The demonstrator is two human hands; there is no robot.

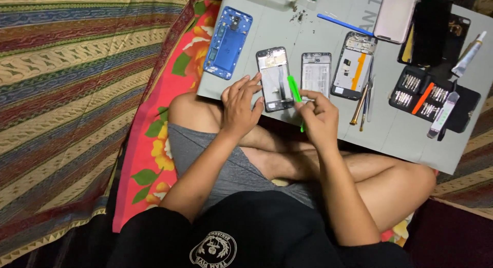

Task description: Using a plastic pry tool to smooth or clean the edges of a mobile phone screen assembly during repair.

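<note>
While our left hand [240, 106] steadies the open phone frame [275, 78] against slipping, our right hand [319, 118] pinches a green pry tool [294, 91] over its right edge.

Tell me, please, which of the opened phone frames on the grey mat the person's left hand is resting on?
The dark-edged phone frame, second from the left. The left hand touches its lower left side; the blue frame and the other two lie apart, untouched.

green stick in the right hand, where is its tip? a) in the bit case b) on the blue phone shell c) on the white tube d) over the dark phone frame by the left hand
d: the green stick, pinched in the right hand, reaches over the dark phone frame that the left hand steadies.
</note>
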